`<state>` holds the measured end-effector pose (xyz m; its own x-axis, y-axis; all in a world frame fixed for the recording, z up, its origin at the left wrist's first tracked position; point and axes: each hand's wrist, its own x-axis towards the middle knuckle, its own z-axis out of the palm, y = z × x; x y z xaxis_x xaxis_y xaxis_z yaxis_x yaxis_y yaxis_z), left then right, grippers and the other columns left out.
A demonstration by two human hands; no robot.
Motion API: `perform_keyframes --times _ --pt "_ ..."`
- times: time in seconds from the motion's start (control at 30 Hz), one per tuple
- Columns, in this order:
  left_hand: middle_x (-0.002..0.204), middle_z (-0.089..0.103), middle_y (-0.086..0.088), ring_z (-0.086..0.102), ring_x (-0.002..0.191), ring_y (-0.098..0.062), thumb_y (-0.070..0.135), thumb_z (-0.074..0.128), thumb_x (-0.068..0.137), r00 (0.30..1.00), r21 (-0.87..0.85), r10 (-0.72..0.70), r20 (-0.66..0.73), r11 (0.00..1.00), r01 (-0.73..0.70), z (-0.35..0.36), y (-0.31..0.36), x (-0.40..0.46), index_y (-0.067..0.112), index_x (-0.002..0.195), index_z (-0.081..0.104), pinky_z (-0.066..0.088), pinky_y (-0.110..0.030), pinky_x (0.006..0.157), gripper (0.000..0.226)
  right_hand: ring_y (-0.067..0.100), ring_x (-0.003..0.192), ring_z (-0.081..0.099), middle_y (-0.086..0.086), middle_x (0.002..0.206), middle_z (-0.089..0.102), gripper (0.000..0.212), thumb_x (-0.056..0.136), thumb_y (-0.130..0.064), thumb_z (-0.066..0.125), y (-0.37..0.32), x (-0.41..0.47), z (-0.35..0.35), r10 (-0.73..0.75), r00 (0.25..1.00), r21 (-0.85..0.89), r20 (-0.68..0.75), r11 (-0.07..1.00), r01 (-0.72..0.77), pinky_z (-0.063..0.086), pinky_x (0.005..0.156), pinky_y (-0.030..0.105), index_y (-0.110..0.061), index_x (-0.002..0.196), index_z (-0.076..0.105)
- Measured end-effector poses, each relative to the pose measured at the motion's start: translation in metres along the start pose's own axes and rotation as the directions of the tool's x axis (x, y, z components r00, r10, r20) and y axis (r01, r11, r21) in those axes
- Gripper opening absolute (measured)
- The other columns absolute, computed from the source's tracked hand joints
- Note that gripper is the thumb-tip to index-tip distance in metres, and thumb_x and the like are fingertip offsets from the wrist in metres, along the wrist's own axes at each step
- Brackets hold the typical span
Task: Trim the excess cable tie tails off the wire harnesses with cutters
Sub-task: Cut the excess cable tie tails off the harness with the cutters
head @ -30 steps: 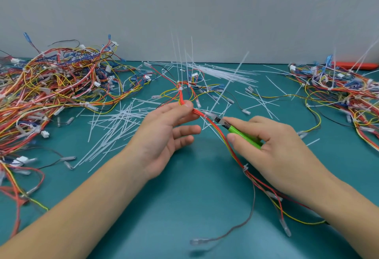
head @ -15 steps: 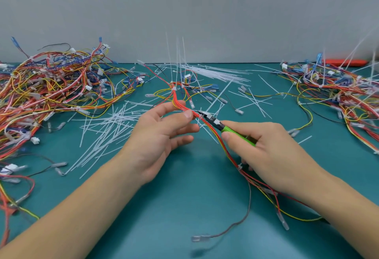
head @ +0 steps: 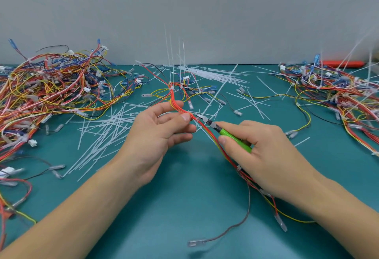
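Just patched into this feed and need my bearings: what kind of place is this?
Most likely a wire harness assembly bench. A teal work mat against a plain wall holds heaps of multicoloured wire harnesses, scattered cut cable tie tails, and the right hand works green-handled cutters at a harness.

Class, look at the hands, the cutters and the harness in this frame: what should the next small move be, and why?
Probably squeeze the cutters to snip. The right hand holds their tip at a cable tie on the harness that the left hand steadies, and that tie's long tail is still uncut.
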<state>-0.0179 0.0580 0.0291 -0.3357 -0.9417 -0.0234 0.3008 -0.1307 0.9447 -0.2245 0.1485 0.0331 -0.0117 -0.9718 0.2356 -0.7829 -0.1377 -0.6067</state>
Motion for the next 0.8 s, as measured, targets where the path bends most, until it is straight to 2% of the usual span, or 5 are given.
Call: perform_keyframes --times 0.1,0.37,0.57,0.67,0.8 --pt "0.095 0.076 -0.014 0.076 0.084 -0.026 0.003 0.072 0.088 1.000 0.003 -0.006 0.005 1.000 0.006 0.0016 -0.0002 -0.0014 0.009 0.116 0.064 0.060 -0.029 0.070 0.030 0.009 0.085 0.060 -0.013 0.086 0.058 0.040 0.097 -0.061 0.047 0.0012 -0.0011 0.0003 0.006 1.000 -0.040 -0.017 0.999 -0.007 0.052 0.074 0.045 -0.054 0.134 0.062" --pt "0.104 0.076 -0.021 0.077 0.092 -0.034 -0.002 0.073 0.085 1.000 -0.050 -0.019 0.011 0.999 0.019 0.0032 -0.0003 -0.0022 0.008 0.124 0.059 0.060 -0.030 0.069 0.042 0.015 0.087 0.059 -0.013 0.095 0.055 0.046 0.095 -0.061 0.047 -0.0008 -0.0020 0.0029 -0.002 1.000 -0.090 -0.029 0.996 -0.001 0.053 0.079 0.044 -0.052 0.138 0.059" --pt "0.101 0.077 -0.018 0.076 0.093 -0.033 0.003 0.078 0.071 0.999 -0.119 -0.054 0.006 0.991 0.054 0.0049 -0.0043 -0.0037 0.008 0.126 0.057 0.059 -0.029 0.067 0.059 0.013 0.089 0.062 -0.012 0.093 0.059 0.049 0.094 -0.067 0.040 0.0022 -0.0022 0.0040 -0.001 1.000 -0.075 0.000 0.997 0.001 0.053 0.079 0.044 -0.055 0.138 0.056" --pt "0.101 0.077 -0.016 0.077 0.089 -0.031 0.006 0.079 0.067 0.998 -0.108 -0.063 0.015 0.992 0.064 0.0052 -0.0037 -0.0031 0.010 0.126 0.058 0.059 -0.028 0.064 0.063 0.012 0.087 0.061 -0.010 0.089 0.060 0.042 0.094 -0.065 0.041 0.0015 -0.0010 0.0039 -0.009 1.000 -0.075 0.006 0.997 0.009 0.053 0.077 0.044 -0.056 0.133 0.054" --pt "0.095 0.077 -0.010 0.077 0.086 -0.029 0.007 0.080 0.065 0.997 -0.073 -0.077 0.018 0.994 0.078 0.0047 -0.0036 -0.0033 0.013 0.125 0.058 0.054 -0.023 0.054 0.064 0.012 0.084 0.061 -0.005 0.085 0.066 0.039 0.097 -0.060 0.042 -0.0003 -0.0011 0.0028 -0.017 0.999 -0.031 0.048 0.999 0.018 0.053 0.074 0.043 -0.041 0.125 0.059"
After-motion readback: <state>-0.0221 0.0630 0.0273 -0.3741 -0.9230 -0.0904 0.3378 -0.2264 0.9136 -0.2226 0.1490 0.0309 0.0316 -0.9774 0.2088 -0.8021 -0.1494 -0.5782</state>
